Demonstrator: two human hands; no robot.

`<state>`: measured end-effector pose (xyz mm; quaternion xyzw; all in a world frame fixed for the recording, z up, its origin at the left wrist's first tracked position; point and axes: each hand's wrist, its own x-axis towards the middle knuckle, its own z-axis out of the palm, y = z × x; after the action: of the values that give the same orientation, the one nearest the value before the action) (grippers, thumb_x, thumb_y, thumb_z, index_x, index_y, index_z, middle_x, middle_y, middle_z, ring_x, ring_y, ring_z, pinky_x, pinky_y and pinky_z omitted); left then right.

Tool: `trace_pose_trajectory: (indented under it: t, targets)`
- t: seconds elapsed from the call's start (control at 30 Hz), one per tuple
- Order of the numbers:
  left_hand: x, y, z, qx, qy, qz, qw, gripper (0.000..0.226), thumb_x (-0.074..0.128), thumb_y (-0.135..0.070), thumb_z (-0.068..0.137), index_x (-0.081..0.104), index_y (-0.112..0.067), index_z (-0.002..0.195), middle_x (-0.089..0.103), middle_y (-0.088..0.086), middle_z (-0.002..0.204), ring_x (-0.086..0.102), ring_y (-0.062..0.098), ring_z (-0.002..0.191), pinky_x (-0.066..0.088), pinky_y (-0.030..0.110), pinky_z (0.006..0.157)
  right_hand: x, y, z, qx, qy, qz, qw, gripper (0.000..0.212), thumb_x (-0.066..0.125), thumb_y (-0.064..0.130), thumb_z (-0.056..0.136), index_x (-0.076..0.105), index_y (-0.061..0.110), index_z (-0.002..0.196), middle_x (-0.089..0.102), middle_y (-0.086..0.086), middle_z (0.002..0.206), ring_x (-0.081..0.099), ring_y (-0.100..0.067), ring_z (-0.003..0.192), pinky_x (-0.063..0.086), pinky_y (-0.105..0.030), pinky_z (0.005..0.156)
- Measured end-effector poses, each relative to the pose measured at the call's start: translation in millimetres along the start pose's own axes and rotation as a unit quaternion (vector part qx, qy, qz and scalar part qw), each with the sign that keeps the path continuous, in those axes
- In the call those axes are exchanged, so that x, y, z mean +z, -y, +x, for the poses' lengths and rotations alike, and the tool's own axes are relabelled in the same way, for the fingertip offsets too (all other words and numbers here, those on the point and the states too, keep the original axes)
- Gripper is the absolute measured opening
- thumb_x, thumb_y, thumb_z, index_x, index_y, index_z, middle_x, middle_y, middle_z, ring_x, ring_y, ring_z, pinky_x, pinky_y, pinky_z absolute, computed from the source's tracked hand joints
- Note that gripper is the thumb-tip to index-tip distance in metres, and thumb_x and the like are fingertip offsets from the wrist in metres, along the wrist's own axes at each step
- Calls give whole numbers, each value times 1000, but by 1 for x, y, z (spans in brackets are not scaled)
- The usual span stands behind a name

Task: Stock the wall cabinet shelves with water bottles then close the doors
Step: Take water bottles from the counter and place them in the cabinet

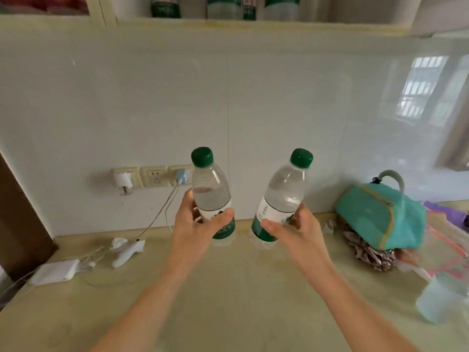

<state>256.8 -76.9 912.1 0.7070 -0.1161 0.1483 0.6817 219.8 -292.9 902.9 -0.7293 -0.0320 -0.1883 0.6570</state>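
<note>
My left hand (195, 224) grips a clear water bottle (210, 184) with a green cap and green-white label, held upright above the counter. My right hand (297, 229) grips a second such bottle (286, 189), tilted slightly right. Both bottles hang just in front of the white tiled wall. At the top edge, the open wall cabinet shelf (253, 24) holds several bottles (223, 7) of the same kind; only their lower parts show. The cabinet doors are mostly out of view.
The beige counter (228, 288) carries a white charger and cables (55, 271) at left, a teal bag (380, 214) on cloths at right, and a pale plastic cup (439, 298) near the right edge. Wall sockets (152, 176) sit behind the left bottle.
</note>
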Motion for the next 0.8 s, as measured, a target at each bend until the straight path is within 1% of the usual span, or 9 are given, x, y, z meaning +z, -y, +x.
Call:
trace_pose_trajectory:
  t: [0.1, 0.17, 0.33, 0.4, 0.43, 0.57, 0.67, 0.73, 0.8]
  targets:
    - [0, -62, 24, 66, -3, -23, 998, 53, 88, -40, 69, 61, -38, 114, 73, -12, 107, 69, 6, 98, 54, 17, 74, -7, 63, 15, -64, -20, -10, 998, 49, 82, 49, 67, 64, 41, 112, 74, 17, 106, 69, -4, 98, 56, -22, 76]
    - [1, -103, 38, 107, -4, -43, 993, 55, 84, -49, 64, 63, -36, 113, 73, -9, 106, 70, 9, 98, 54, 18, 73, -12, 100, 24, -101, -30, -14, 994, 52, 81, 55, 66, 63, 45, 114, 73, 18, 111, 67, -6, 102, 55, -30, 83]
    - [6, -197, 70, 202, 9, -58, 978, 64, 83, -55, 63, 62, -38, 121, 73, -15, 111, 69, 1, 99, 54, 11, 69, -28, 188, 50, -207, -49, -10, 977, 48, 80, 55, 67, 65, 46, 112, 73, 16, 110, 68, -8, 101, 57, -36, 85]
    - [10, -232, 83, 231, 12, -58, 971, 63, 83, -56, 63, 61, -43, 121, 73, -17, 113, 69, 0, 101, 58, 17, 71, -34, 223, 63, -245, -58, 8, 968, 46, 81, 52, 67, 66, 45, 109, 75, 14, 108, 70, -11, 99, 58, -37, 84]
    - [12, -249, 89, 245, 12, -55, 968, 63, 83, -55, 63, 61, -44, 121, 73, -18, 114, 70, 0, 102, 58, 20, 76, -37, 240, 70, -261, -62, 19, 963, 44, 82, 51, 67, 67, 46, 108, 75, 14, 106, 71, -10, 98, 58, -36, 83]
    - [22, -304, 117, 290, -20, -34, 956, 64, 85, -54, 65, 61, -39, 122, 73, -16, 112, 70, 4, 103, 59, 34, 85, -43, 295, 103, -301, -67, 37, 950, 45, 82, 47, 68, 66, 38, 109, 76, 16, 105, 73, -4, 97, 59, -25, 80]
    - [29, -326, 142, 307, -55, 2, 950, 56, 86, -49, 71, 60, -39, 119, 72, -16, 107, 69, 3, 98, 58, 33, 82, -47, 320, 133, -304, -73, 10, 950, 35, 81, 40, 79, 62, 39, 109, 74, 26, 98, 70, 7, 89, 54, -10, 65]
    - [31, -331, 162, 296, -76, 18, 952, 51, 87, -44, 74, 60, -37, 116, 70, -14, 106, 68, 6, 97, 58, 35, 83, -50, 328, 156, -289, -83, -17, 954, 38, 80, 37, 83, 60, 37, 116, 74, 23, 97, 69, 5, 89, 54, -13, 68]
    - [34, -328, 182, 267, -87, 27, 960, 46, 87, -42, 75, 59, -38, 111, 68, -12, 107, 66, 9, 99, 58, 39, 84, -56, 331, 179, -258, -93, -37, 961, 45, 81, 36, 84, 59, 32, 123, 72, 17, 104, 68, -2, 96, 55, -26, 82]
